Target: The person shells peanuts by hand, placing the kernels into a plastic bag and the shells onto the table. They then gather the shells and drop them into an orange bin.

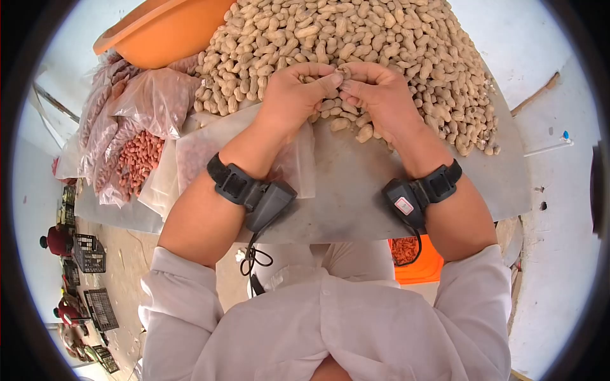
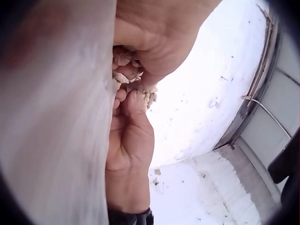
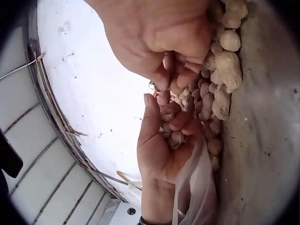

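Holding rough-shelled, knobbly peanuts (image 3: pixel 177 137), both hands (image 1: pixel 293 95) (image 1: pixel 382 95) meet.

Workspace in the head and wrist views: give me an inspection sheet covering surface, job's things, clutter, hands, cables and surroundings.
Surface: grey tabletop, faintly marked.
Job's things: heap of unshelled peanuts; red-skinned peanut kernels in a plastic bag, to the left.
Clutter: orange basin beside the heap; orange container below the table's near edge.
Hands: left hand holds peanuts; right hand pinches what looks like a peanut, mostly hidden.
Cables: black cables from both wrist cameras.
Surroundings: white wall; black crates and people, background left.
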`<state>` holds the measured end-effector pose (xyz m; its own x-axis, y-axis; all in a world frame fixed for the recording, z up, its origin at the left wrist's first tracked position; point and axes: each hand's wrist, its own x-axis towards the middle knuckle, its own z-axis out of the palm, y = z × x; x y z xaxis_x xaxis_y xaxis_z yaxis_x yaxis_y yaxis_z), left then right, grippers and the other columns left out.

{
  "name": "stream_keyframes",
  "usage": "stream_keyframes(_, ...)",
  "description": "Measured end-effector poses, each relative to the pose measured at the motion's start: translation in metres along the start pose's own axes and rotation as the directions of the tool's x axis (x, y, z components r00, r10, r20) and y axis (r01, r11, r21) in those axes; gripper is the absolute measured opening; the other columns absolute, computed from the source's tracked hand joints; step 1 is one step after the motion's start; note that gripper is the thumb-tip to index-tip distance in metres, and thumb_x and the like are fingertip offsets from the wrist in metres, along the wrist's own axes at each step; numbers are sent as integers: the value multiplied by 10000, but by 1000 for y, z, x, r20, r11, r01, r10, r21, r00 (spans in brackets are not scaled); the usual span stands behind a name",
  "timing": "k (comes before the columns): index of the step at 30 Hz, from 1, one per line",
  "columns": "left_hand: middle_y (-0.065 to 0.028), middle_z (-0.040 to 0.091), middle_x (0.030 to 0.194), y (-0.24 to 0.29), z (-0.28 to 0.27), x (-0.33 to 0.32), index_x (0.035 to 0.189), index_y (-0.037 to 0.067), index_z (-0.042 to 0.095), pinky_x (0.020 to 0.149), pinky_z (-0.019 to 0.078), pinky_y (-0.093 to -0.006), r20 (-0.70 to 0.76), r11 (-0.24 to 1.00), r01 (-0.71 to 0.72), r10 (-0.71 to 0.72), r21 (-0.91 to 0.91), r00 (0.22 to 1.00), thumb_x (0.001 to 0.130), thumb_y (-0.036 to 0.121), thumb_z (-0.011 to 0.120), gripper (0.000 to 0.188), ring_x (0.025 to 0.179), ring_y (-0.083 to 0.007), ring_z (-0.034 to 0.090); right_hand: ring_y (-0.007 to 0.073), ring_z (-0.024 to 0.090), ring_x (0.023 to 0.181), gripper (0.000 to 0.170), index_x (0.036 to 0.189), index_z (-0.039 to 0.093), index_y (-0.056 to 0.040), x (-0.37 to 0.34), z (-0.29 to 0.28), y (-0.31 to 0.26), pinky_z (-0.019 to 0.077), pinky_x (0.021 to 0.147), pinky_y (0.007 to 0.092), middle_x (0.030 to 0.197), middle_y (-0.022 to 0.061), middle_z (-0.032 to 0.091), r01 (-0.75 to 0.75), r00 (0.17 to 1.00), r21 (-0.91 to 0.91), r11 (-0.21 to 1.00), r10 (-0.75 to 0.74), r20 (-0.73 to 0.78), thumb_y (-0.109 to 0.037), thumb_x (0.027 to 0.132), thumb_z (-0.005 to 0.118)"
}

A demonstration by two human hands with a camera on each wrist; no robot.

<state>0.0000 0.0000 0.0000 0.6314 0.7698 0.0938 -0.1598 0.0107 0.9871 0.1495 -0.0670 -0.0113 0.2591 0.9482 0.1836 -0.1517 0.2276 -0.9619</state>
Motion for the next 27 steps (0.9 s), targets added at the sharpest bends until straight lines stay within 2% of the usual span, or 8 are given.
stream_keyframes(5, -1, 581, 700, 0, -5, 5, 939, 10, 622, 485, 381, -175, 34, 999, -11, 10, 36, 999, 805, 141, 673, 194, 569, -53, 479, 124, 599, 717, 190, 964, 612, 33, -1, 6, -4, 491, 651, 218, 807, 71, 626, 36, 999, -19, 999, -36, 36, 4, 776, 618)
stream_keyframes(8, -5, 587, 715, -2, -4, 2, 926, 13, 621, 494, 390, -182, 34, 997, 37, -35, -66, 999, 815, 138, 661, 171, 576, -58, 484, 136, 612, 748, 205, 988, 598, 34, -6, 9, -3, 502, 653, 223, 845, 79, 626, -20, 1000, 70, 997, 20, 7, -8, 789, 621)
stream_keyframes(11, -19, 595, 714, -6, -4, 2, 912, -5, 623, 452, 367, -175, -22, 989, 15, -19, -146, 1000, 815, 111, 654, 154, 544, -63, 481, 157, 620, 770, 220, 1021, 574, 40, -8, 11, -2, 523, 675, 244, 898, 94, 621, -56, 998, 205, 977, 59, -11, -11, 809, 606)
stream_keyframes(14, -20, 598, 724, -7, -3, 2, 910, -2, 622, 453, 369, -173, -23, 985, -7, 3, -173, 1000, 818, 105, 647, 143, 549, -64, 487, 177, 624, 767, 218, 1034, 559, 43, -7, 9, 1, 539, 704, 276, 922, 110, 614, -96, 995, 360, 928, 91, 33, 3, 821, 583)
stream_keyframes(17, -18, 600, 734, -8, -3, 1, 917, -4, 626, 449, 383, -174, -28, 994, -58, 55, -93, 998, 821, 106, 642, 147, 557, -62, 504, 184, 617, 775, 191, 1027, 559, 39, -4, 7, 6, 543, 721, 292, 930, 118, 603, -148, 989, 436, 888, 134, 63, 0, 840, 551)
stream_keyframes(23, 3, 596, 726, -6, -4, -3, 965, -3, 638, 457, 416, -174, -6, 945, -225, 233, 236, 972, 826, 107, 632, 178, 580, -39, 520, 202, 584, 820, 148, 978, 540, 51, -6, 7, 6, 537, 743, 321, 919, 114, 570, -168, 986, 498, 851, 140, 93, -30, 879, 466)
stream_keyframes(27, 10, 594, 730, -15, -7, 2, 983, -1, 638, 489, 434, -176, 49, 909, -338, 336, 244, 940, 819, 91, 634, 188, 595, -38, 523, 207, 577, 821, 143, 968, 535, 45, -8, 10, 4, 526, 763, 340, 907, 113, 568, -180, 983, 534, 826, 166, 74, -36, 872, 468)
